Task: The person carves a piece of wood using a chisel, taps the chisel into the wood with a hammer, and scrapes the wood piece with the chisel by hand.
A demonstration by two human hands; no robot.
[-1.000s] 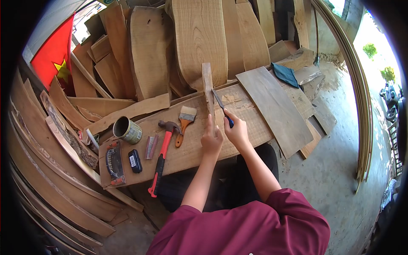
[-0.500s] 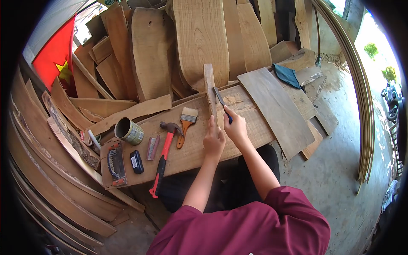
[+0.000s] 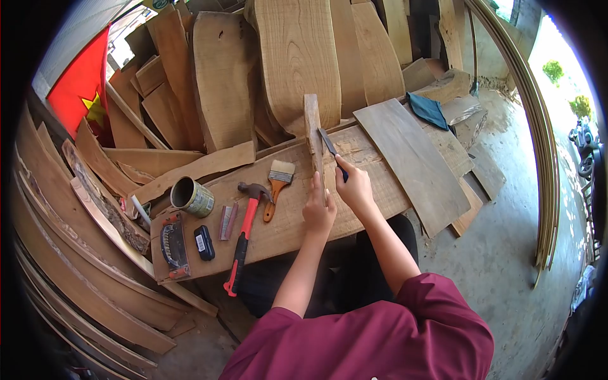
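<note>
A narrow wooden strip (image 3: 311, 117) stands out from the bench, its far end raised toward the leaning boards. My left hand (image 3: 318, 209) is closed around its near end, fingers along the side. In my right hand (image 3: 354, 188) is a flat-bladed tool (image 3: 328, 141) with a dark blue handle, its index finger extended along the tool. The grey blade points away from me, right beside the strip's right side. Left of my hands lie a paintbrush (image 3: 278, 183) with an orange-brown handle and a claw hammer (image 3: 244, 240) with a red and black handle.
On the wooden bench (image 3: 266, 237) are a tin can (image 3: 192, 197), a sanding block (image 3: 172, 247), a small black case (image 3: 204, 242) and a folded paper-like piece (image 3: 228, 221). A grey board (image 3: 415, 168) and teal cloth (image 3: 428, 112) lie right. Large wooden boards (image 3: 299, 57) lean behind.
The tool and my right hand have shifted very slightly beside the strip. My left hand keeps its hold, and the things on the bench stay put.
</note>
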